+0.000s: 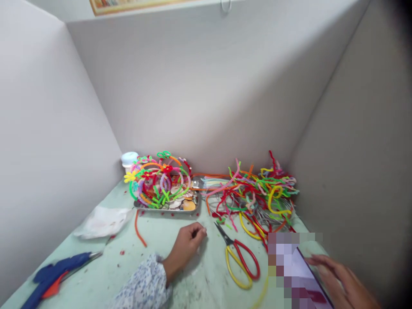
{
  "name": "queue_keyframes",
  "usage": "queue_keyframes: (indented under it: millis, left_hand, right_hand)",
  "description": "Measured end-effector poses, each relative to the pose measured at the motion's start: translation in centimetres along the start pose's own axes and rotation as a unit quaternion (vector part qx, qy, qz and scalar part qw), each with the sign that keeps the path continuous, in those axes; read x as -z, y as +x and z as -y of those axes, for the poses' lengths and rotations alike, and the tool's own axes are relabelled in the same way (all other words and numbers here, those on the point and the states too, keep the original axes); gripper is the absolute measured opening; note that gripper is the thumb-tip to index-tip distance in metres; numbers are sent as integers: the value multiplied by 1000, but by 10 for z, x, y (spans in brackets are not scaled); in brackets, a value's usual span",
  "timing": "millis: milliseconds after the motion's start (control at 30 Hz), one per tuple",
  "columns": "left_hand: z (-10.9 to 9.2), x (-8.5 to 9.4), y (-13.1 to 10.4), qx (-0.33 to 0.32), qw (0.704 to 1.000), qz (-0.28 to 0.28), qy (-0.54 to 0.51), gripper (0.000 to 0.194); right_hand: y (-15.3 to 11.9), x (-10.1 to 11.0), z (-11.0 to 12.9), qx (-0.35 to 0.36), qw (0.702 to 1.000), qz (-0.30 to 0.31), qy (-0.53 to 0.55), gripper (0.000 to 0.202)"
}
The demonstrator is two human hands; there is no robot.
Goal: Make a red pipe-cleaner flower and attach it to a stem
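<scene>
Plain grey partition walls [209, 86] on three sides, pale green tabletop [193, 283] below, framed picture edge [128, 5] at upper left, soft even light

Green table [199, 279] w/ scissors [240, 257], glue gun [54, 272], tray [167, 210], pipe cleaners [257, 193], maybe tissue [103, 221].

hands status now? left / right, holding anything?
Left hand: loosely curled, resting on the table, holding nothing visible.
Right hand: holding a phone, fingers along its edge.
</scene>
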State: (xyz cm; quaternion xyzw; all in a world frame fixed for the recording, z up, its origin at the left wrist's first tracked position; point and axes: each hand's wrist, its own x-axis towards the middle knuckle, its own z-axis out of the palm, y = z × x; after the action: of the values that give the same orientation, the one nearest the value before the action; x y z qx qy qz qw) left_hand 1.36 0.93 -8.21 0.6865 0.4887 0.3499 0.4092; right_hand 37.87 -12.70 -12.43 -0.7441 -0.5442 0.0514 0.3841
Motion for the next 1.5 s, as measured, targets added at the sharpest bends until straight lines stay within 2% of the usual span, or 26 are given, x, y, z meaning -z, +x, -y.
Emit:
queue_keyframes:
  millis: [133, 233, 567, 1133, 1500]
  left_hand:
    - [-3, 2, -1, 1, 1000, 14, -4, 30]
    - [-4, 4, 0, 4, 1000, 28, -4, 31]
    - [-4, 5, 0, 21, 998, 30, 55, 31]
    - [-3, 8, 3, 47, 992, 48, 108, 41]
    - [-5, 7, 3, 55, 990, 34, 125, 38]
  right_hand:
    - [1, 14, 36, -4, 1000, 26, 2, 45]
    - [-1, 14, 44, 4, 999, 32, -4, 40]
    - [-5, 12, 47, 65, 996, 63, -21, 30]
    - [-5, 15, 47, 59, 996, 61, -14, 28]
    - [-6, 15, 47, 51, 996, 76, -5, 26]
